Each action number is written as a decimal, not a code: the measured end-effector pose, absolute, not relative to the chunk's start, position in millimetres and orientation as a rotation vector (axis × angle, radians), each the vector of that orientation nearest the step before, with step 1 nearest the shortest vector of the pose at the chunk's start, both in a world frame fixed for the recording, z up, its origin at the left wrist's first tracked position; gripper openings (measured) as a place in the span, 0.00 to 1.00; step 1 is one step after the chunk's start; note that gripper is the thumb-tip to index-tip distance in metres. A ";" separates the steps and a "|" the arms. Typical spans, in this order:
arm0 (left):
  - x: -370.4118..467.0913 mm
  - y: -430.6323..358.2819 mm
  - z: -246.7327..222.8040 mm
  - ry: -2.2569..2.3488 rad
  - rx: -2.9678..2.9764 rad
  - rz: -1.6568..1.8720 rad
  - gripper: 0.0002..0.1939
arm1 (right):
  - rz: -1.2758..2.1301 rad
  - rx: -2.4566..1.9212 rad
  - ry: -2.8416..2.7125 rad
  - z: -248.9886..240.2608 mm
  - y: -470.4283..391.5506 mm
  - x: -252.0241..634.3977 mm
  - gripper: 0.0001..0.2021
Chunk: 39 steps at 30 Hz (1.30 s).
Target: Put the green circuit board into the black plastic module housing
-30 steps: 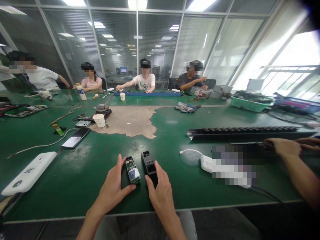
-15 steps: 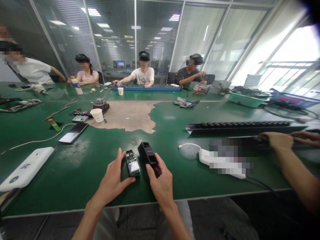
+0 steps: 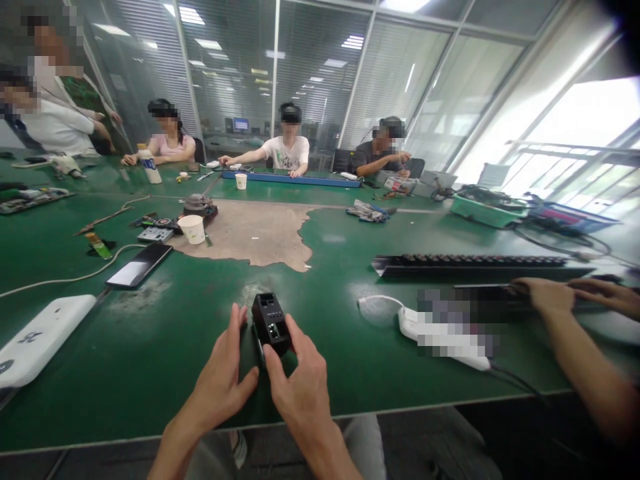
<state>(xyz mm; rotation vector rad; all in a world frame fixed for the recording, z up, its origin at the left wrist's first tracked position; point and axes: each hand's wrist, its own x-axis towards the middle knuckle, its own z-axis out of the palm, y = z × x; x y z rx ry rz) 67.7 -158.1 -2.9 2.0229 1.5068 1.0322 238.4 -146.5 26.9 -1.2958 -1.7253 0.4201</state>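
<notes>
The left edge cuts off the white device (image 3: pixel 49 339), and pixelation covers part of the white strip (image 3: pixel 409 323)

the phone (image 3: pixel 141 266) lies left of the casing (image 3: pixel 271 322) on the table (image 3: pixel 120 373).

The right hand (image 3: pixel 303 383) has moved left with the black housing (image 3: pixel 271 323), which was beside the circuit board (image 3: pixel 261 348) and now mostly hides it. At far left, 1 standing person (image 3: pixel 83 90) shows more fully.

R hand (image 3: pixel 300 380)'s got the black housing (image 3: pixel 270 320) b/w thumb & fingers, L hand (image 3: pixel 223 370) open just beside it, green table (image 3: pixel 360 373) under.
</notes>
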 end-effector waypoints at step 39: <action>57.1 -154.5 -2.4 1.703 1.663 1.216 0.22 | 0.326 -1.368 -1.647 31.7 -122.9 284.9 0.29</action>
